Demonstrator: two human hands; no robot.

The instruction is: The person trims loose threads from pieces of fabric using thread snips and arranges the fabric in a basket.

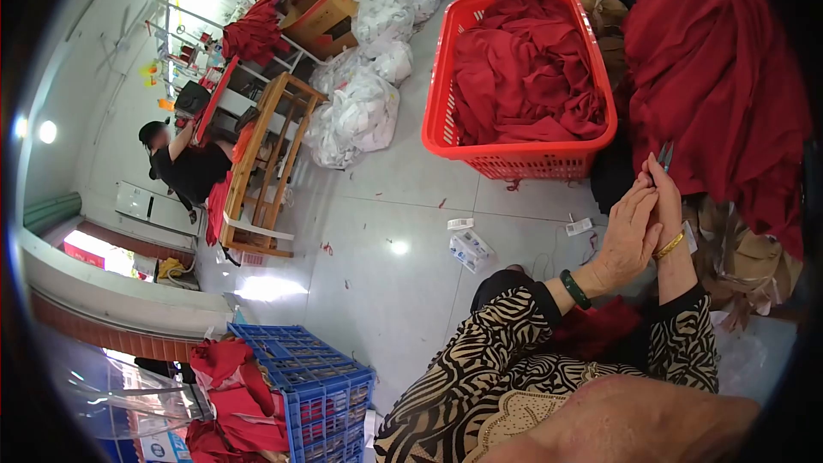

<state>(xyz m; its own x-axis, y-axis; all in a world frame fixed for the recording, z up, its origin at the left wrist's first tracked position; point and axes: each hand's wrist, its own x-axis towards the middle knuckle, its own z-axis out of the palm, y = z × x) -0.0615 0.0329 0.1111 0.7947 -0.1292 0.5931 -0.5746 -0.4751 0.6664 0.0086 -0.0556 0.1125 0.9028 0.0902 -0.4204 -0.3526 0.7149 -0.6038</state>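
My right hand [669, 207], with a gold bracelet at the wrist, holds a small pair of thread snips [665, 156], their metal blades pointing up past the fingertips. Against it lies my left hand [628, 231], a dark green bangle on its wrist, its fingers stretched out and flat along the right hand's palm side. The handles of the snips are hidden between the hands. Just beyond the fingertips hangs a large heap of dark red fabric [716, 77]; neither hand visibly grips it. More red cloth [596, 330] shows between my forearms.
An orange-red plastic basket [527, 152] full of red fabric [527, 69] stands ahead. Blue crates [321, 386] sit at lower left. White bags [356, 111], a wooden bench [266, 163] and a seated person [193, 167] are farther left. Small white packets [471, 249] and thread scraps dot the floor.
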